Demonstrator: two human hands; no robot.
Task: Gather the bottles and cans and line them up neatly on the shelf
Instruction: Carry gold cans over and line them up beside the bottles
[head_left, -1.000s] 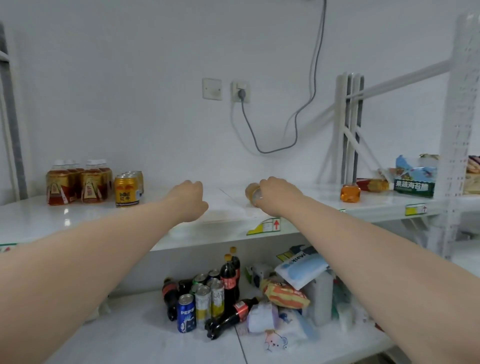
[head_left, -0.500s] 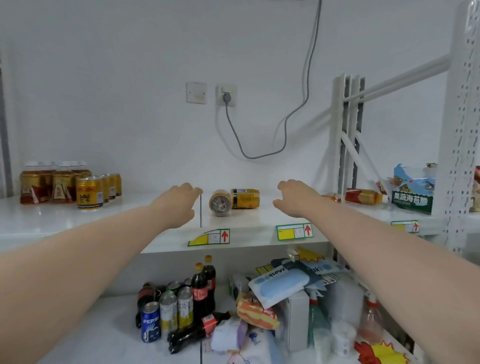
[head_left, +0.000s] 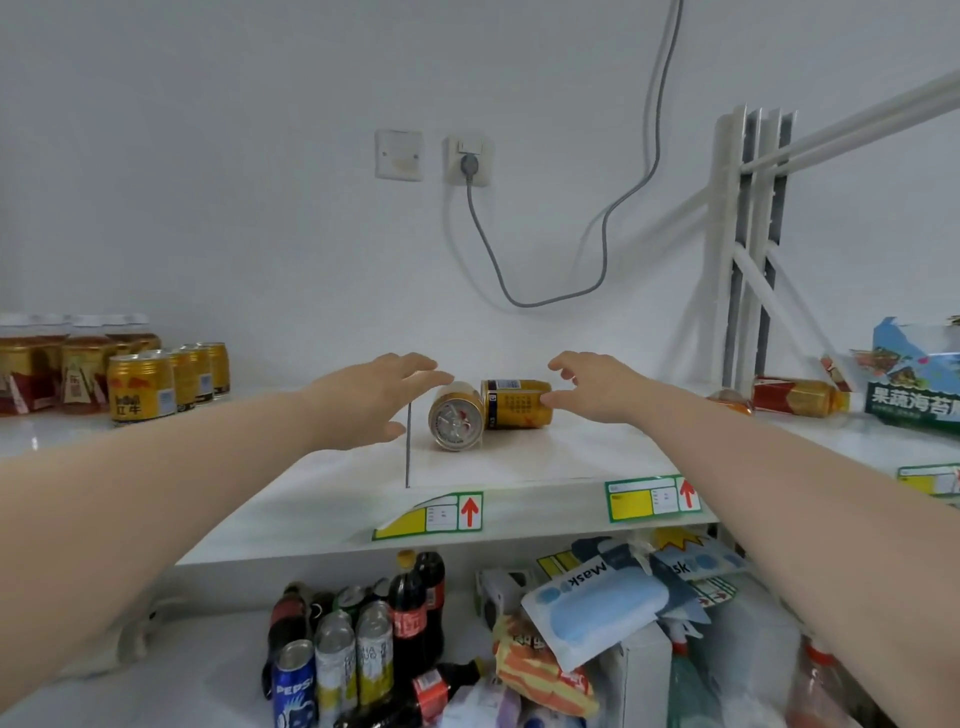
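White shelf (head_left: 519, 462) fills my view, with two gold cans lying on their sides at its middle. My left hand (head_left: 363, 402) is spread open, fingers just beside the end-on can (head_left: 456, 415), though I cannot tell if they touch. My right hand (head_left: 592, 387) is open too, its thumb against the sideways can (head_left: 514, 404), gripping nothing. Half a second ago both hands sat wider apart, clear of the cans; they have since closed in.
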